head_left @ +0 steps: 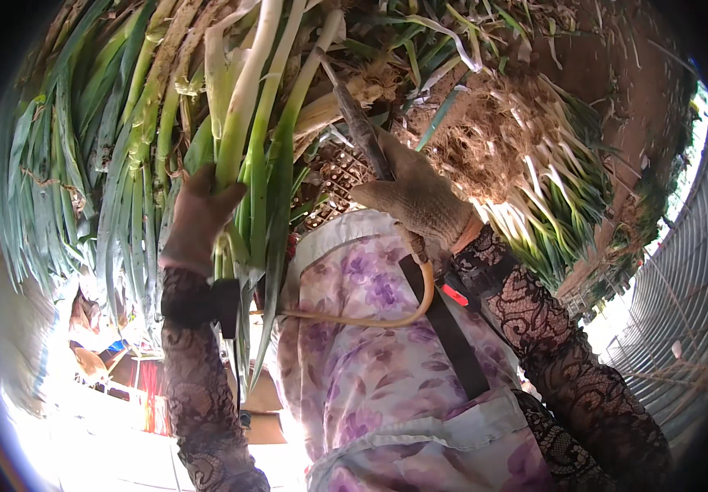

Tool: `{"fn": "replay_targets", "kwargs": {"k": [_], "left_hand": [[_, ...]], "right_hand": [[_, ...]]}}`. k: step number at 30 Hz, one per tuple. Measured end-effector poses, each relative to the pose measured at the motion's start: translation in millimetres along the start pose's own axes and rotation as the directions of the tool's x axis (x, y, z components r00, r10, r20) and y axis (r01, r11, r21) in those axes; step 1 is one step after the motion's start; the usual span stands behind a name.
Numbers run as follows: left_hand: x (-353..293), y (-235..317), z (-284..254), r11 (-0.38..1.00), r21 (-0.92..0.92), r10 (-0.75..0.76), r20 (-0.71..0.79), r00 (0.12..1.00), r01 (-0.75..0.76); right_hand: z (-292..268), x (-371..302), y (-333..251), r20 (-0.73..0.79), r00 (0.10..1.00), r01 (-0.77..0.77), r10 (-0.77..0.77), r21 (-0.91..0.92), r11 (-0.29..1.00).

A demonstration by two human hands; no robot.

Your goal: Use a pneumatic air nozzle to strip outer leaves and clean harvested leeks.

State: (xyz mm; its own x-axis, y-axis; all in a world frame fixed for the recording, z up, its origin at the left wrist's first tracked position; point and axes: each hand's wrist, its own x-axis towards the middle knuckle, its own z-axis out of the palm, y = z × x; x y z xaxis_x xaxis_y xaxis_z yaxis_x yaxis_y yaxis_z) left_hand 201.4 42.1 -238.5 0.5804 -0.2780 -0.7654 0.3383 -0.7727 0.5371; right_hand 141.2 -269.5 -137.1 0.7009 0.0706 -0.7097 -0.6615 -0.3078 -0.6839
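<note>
My left hand (202,213), in a thin glove, is closed around several green onions (249,82), their pale stalks pointing up and away and their leaves hanging down past my wrist. Inside my right hand (421,193), in a knitted glove, is a long thin dark air nozzle (356,119). A tan hose (420,307) runs from its lower end across my lap. The nozzle's tip reaches up beside the held stalks, close to the rightmost one; whether they touch I cannot tell. My right fingers are partly hidden behind the back of the hand.
A heap of unpeeled green onions (59,156) fills the left side. To the right lies a bundle of onions (563,184) with brown roots facing inward. Between my hands shows a perforated brown crate (333,180). A floral apron (370,328) covers my lap. Wire mesh (678,303) curves at far right.
</note>
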Motion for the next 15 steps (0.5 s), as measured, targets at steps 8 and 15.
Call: {"fn": "replay_targets", "kwargs": {"k": [8,15], "left_hand": [[54,105,45,0.823,0.522,-0.176,-0.139,0.975,0.223],[79,82,71,0.833,0.527,-0.195,-0.002,0.981,0.166]], "right_hand": [[-7,4,31,0.093,0.934,-0.339,0.346,0.543,0.768],[-8,1,58,0.057,0.916,-0.347,0.398,0.612,0.711]]}}
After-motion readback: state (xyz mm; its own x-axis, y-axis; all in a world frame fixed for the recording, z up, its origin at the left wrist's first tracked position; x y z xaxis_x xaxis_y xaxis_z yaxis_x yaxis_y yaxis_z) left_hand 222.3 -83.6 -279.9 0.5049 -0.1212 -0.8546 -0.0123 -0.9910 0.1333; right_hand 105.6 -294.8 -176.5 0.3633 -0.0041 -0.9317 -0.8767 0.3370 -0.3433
